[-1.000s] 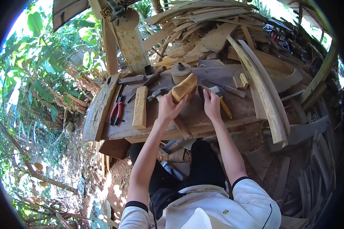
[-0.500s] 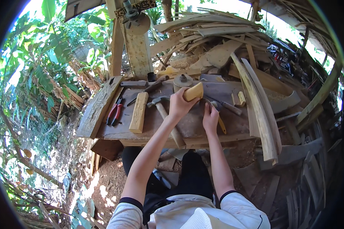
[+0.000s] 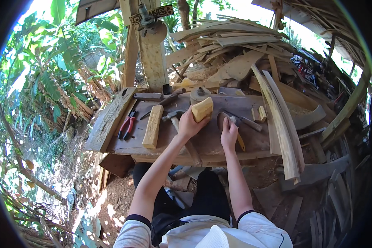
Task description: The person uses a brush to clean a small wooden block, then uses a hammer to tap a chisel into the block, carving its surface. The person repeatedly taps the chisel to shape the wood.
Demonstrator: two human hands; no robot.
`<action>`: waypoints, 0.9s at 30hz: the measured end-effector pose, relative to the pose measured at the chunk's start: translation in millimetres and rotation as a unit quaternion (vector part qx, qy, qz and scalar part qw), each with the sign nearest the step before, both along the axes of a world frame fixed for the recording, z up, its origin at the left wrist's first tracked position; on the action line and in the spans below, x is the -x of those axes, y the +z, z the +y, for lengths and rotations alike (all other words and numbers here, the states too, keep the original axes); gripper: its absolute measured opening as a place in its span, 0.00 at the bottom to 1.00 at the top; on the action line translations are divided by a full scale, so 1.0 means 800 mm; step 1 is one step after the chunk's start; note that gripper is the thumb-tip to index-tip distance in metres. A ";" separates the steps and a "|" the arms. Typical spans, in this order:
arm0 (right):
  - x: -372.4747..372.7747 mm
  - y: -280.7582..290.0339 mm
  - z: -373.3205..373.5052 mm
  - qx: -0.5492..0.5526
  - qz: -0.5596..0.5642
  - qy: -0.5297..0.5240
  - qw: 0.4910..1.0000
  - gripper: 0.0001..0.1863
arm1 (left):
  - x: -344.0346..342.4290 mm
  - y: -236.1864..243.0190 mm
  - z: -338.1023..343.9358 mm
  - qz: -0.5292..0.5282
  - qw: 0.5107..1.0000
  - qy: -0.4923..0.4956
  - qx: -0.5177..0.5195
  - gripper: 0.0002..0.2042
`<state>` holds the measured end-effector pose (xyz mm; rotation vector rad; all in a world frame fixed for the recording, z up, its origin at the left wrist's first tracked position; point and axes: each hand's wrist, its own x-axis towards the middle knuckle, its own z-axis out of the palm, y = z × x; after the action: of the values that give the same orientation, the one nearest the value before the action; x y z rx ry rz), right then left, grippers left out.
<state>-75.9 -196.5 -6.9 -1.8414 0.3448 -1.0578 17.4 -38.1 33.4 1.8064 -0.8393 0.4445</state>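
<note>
While my forearms reach over the bench, the left slants toward one o'clock and the right points nearly to twelve. My left hand is wrapped around a block, held at one o'clock from my wrist. It is chunky, yellowish wood, tilted, with a pale broad face and edges that look softened. My right hand, between four and five o'clock from the block, pinches a dark curved piece whose kind I cannot tell; block and piece stand apart.
</note>
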 end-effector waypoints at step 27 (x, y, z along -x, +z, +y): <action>-0.039 0.091 0.014 0.355 -0.044 0.134 0.924 0.16 | -0.011 -0.017 -0.008 0.021 1.000 -0.008 -0.008 0.20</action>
<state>-45.0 -185.3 66.1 -2.3721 -0.3975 -1.1511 26.1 -44.8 20.2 1.8167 -0.8294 0.3902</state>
